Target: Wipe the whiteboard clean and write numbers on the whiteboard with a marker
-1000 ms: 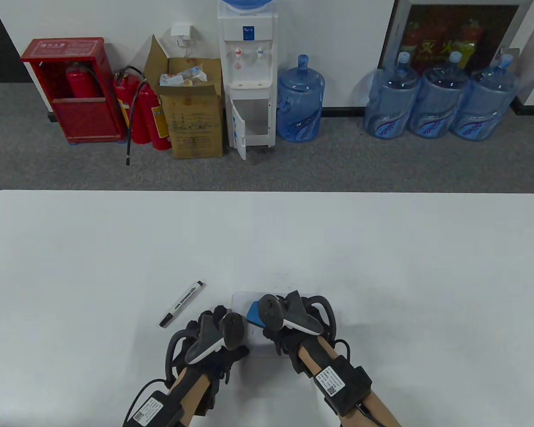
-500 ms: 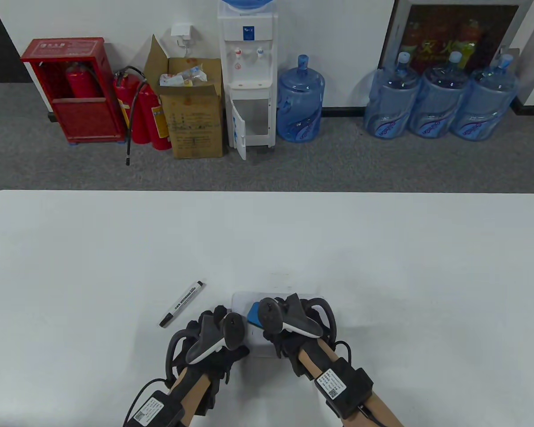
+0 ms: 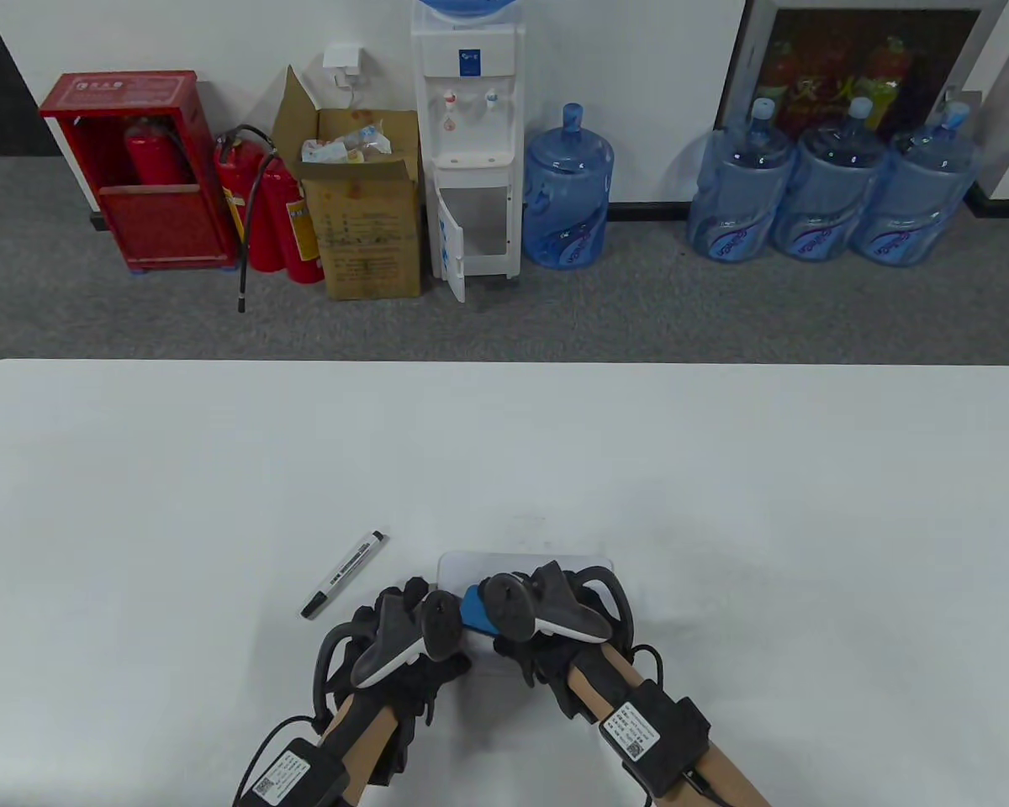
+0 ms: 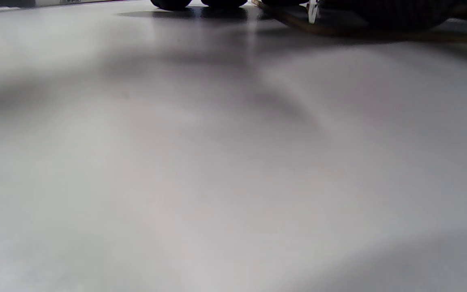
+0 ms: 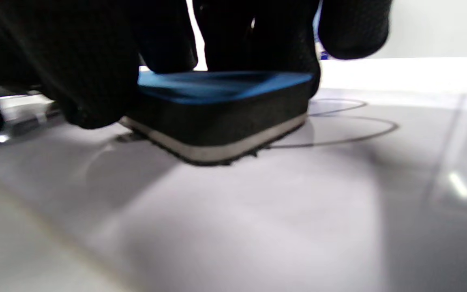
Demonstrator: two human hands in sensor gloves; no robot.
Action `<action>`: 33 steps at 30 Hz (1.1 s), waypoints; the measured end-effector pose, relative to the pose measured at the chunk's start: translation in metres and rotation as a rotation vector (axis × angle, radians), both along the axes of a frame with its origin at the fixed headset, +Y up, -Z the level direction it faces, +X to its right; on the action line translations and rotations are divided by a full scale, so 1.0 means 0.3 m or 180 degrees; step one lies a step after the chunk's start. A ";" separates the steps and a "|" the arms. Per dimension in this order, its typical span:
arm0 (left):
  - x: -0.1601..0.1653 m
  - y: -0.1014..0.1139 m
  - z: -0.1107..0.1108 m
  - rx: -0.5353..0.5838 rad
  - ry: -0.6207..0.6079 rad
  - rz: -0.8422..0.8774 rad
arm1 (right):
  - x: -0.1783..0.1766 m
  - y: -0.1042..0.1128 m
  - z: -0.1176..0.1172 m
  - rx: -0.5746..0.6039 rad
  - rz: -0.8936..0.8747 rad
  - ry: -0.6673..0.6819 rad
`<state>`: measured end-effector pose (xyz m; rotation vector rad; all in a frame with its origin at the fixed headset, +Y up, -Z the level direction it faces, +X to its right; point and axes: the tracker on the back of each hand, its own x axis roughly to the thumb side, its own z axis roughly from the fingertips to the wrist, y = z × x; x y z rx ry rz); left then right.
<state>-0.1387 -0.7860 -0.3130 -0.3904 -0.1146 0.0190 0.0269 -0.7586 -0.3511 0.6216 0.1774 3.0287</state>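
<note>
A small whiteboard (image 3: 504, 561) lies flat near the table's front edge. My right hand (image 3: 521, 622) grips a blue-topped eraser (image 3: 473, 611) and holds it down on the board. In the right wrist view the eraser (image 5: 225, 105) sits tilted on the whiteboard (image 5: 258, 202), with my gloved fingers (image 5: 258, 36) curled over its top; thin black pen lines (image 5: 355, 134) show just beyond it. My left hand (image 3: 404, 618) rests flat beside the board's left edge, its fingertips (image 4: 168, 3) down on the surface. A black-and-white marker (image 3: 344, 574) lies capped to the left, untouched.
The white table (image 3: 723, 471) stretches wide beyond the board. Past its far edge stand a water dispenser (image 3: 469, 143), a cardboard box (image 3: 370, 210), fire extinguishers (image 3: 269, 210) and several blue water jugs (image 3: 824, 185).
My right hand has slid the eraser a little to the left and toward me across the board. The left hand and the marker have stayed put.
</note>
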 end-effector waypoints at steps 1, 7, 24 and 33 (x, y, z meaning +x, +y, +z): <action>0.000 0.000 0.000 0.0001 0.0000 0.0000 | 0.006 -0.001 -0.010 -0.0008 -0.0033 -0.0082; 0.000 0.000 -0.001 0.0017 0.0002 0.0026 | 0.084 0.001 -0.067 0.0026 0.0063 -0.0628; 0.002 0.002 -0.002 0.0032 -0.0011 -0.0004 | 0.012 -0.004 0.075 0.0145 0.0187 0.0155; 0.004 0.000 -0.002 0.0000 0.0001 0.0015 | 0.107 -0.002 0.038 0.0025 0.0055 -0.0150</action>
